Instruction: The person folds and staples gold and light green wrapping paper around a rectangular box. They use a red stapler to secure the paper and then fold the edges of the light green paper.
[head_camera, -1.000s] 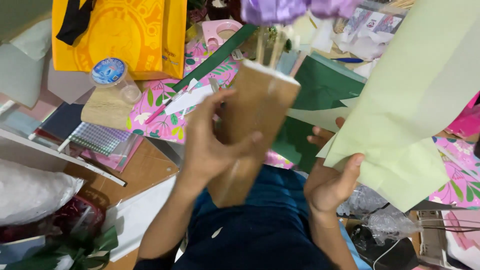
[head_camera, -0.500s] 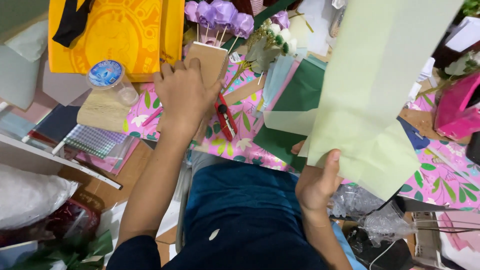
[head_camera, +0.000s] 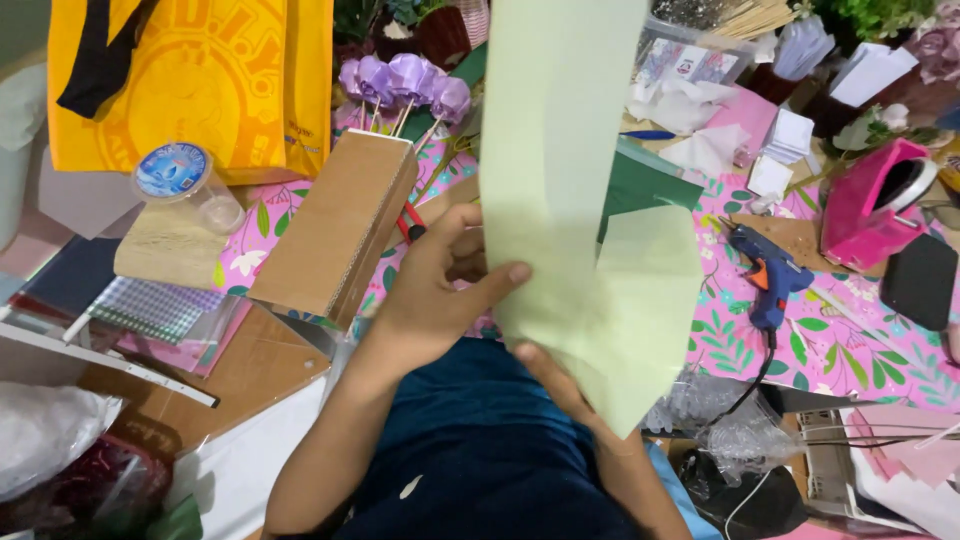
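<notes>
A long pale green paper sheet (head_camera: 570, 190) hangs upright in front of me, folded at its lower end. My left hand (head_camera: 440, 285) pinches its left edge, thumb on the front. My right hand (head_camera: 560, 385) holds it from below and is mostly hidden behind the paper. A brown cardboard box (head_camera: 335, 235) stands on the table just left of my left hand, with purple paper flowers on sticks (head_camera: 405, 80) rising from its top.
A blue and orange glue gun (head_camera: 765, 280) lies on the pink floral table cover (head_camera: 850, 350). A pink tape dispenser (head_camera: 875, 205) stands at right. A yellow bag (head_camera: 200, 70), a clear lidded cup (head_camera: 190, 185) and red-handled pliers (head_camera: 410, 222) lie at left.
My left hand has let go of the cardboard box, which now stands on the table, and has taken hold of the green paper. The paper has swung to the middle of view.
</notes>
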